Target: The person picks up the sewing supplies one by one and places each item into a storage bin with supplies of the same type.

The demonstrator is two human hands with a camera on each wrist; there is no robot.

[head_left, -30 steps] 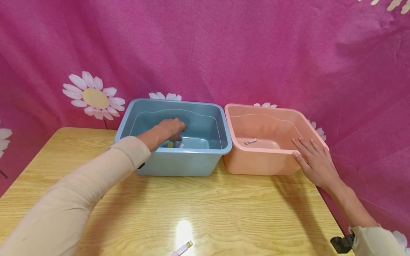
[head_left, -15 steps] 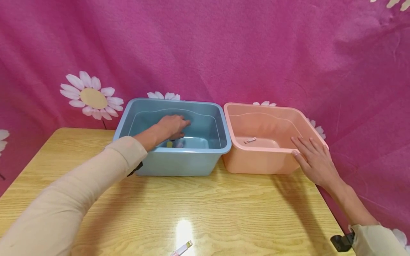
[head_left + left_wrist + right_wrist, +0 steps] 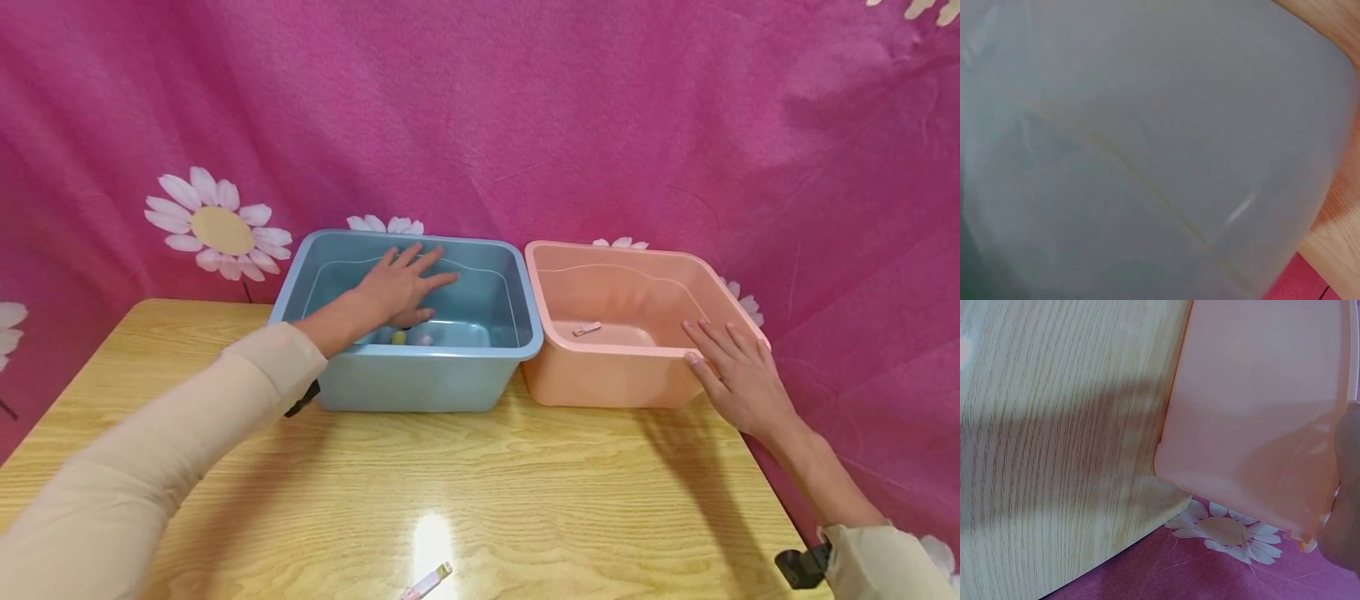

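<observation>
My left hand [image 3: 395, 286] is over the blue bin [image 3: 420, 379], fingers spread and holding nothing. Beneath it, on the bin's floor, lie a small yellow thing [image 3: 399, 337] and a small pale pinkish thing [image 3: 426, 340], their kinds too small to tell. My right hand [image 3: 741, 383] rests on the front right rim of the pink bin [image 3: 607, 379], fingers straight. Inside that bin lies a small slim pale thing [image 3: 587, 329]. The left wrist view is filled by the blue bin's wall [image 3: 1210, 125]; the right wrist view has the pink bin's side [image 3: 1254, 412] and part of my right hand [image 3: 1342, 494].
The two bins stand side by side at the back of the wooden table [image 3: 480, 492]. At the front edge of view lies a white and pink USB plug [image 3: 427, 581]. Behind everything hangs a magenta cloth [image 3: 480, 125] with printed daisies.
My left hand has risen from low inside the blue bin, and its bent fingers have straightened and spread. My right hand stays on the pink bin's rim.
</observation>
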